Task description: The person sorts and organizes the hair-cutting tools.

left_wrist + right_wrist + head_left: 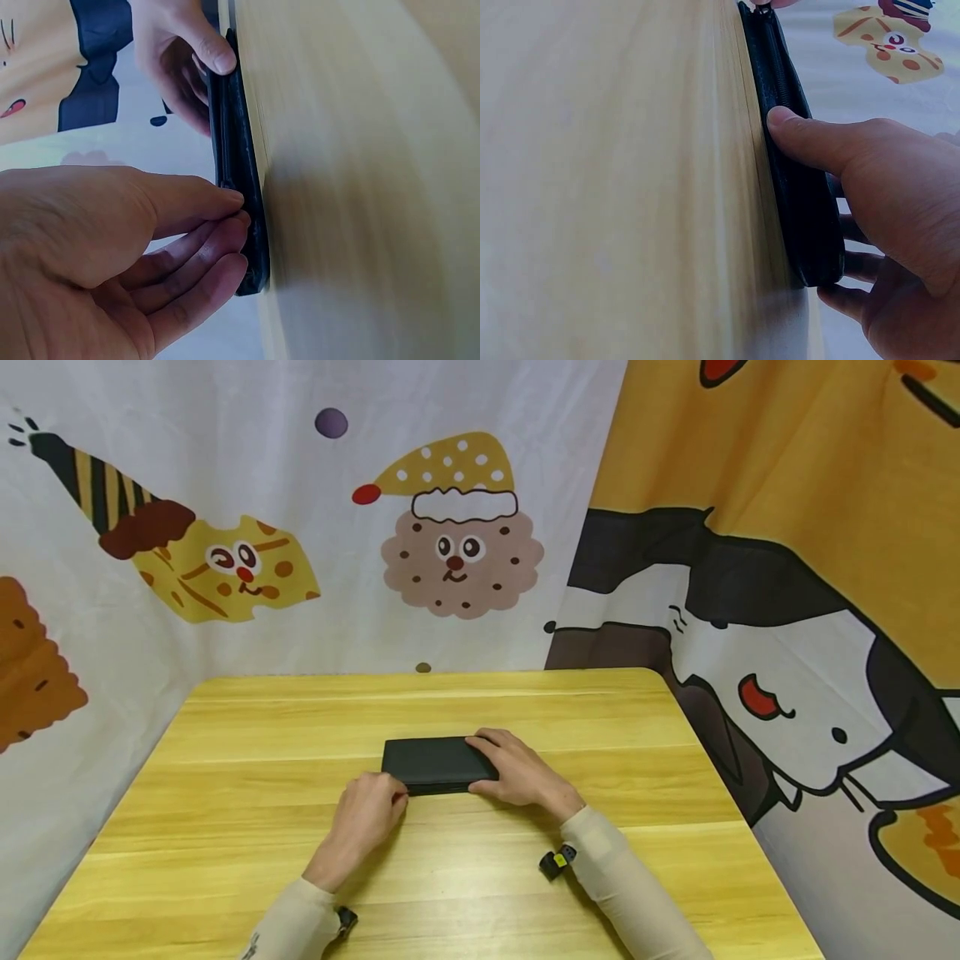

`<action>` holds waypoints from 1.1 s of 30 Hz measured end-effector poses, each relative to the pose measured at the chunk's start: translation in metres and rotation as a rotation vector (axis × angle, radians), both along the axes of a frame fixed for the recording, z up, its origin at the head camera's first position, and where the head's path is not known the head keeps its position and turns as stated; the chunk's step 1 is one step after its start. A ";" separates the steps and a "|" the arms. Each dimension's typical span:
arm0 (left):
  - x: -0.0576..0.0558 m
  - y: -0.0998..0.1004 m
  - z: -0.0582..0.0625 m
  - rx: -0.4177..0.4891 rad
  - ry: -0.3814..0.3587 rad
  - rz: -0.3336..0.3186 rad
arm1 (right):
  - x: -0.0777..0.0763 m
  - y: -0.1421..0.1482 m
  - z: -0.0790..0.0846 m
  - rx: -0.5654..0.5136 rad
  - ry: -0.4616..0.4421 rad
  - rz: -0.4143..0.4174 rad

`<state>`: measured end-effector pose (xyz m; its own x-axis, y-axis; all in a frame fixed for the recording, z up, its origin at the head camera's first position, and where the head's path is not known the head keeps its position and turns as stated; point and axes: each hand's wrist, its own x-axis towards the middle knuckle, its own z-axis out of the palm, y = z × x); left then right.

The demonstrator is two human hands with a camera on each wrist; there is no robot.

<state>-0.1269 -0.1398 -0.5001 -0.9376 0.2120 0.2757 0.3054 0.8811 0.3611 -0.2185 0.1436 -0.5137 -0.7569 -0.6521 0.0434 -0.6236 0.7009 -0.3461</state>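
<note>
A long black zip wallet (pixel 431 762) lies flat on the wooden table, its zipper edge turned toward me. At its near left corner, my left hand (pixel 367 810) pinches the zipper pull between thumb and fingertips; the pull itself is mostly covered by them. My right hand (pixel 517 770) grips the wallet's right end, fingers over the far side. In the right wrist view the right thumb (pixel 810 139) presses on the near edge beside the zipper teeth (pixel 778 71). The left wrist view has the left thumb (pixel 199 201) against the zipper edge.
The light wooden table (pixel 450 893) extends around the wallet on all sides. Behind it hangs a white and orange curtain (pixel 270 460) with cartoon prints, close to the table's far edge. Small black devices are strapped at both wrists, including the right wrist device (pixel 555 862).
</note>
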 end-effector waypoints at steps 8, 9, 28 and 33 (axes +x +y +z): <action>0.001 -0.006 0.001 0.000 -0.012 0.016 | 0.000 0.001 -0.001 -0.005 -0.002 -0.006; 0.001 -0.007 0.001 0.001 -0.011 0.016 | -0.001 0.001 -0.002 -0.007 0.001 -0.007; 0.002 -0.025 -0.001 0.036 -0.030 0.066 | -0.002 0.000 -0.004 -0.012 -0.003 -0.008; 0.000 -0.030 -0.001 0.039 -0.050 0.068 | -0.003 0.000 -0.005 -0.007 -0.009 -0.012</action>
<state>-0.1272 -0.1701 -0.5010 -0.9621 0.1376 0.2355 0.2265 0.8840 0.4090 -0.2211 0.1437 -0.5185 -0.7651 -0.6426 0.0410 -0.6120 0.7059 -0.3566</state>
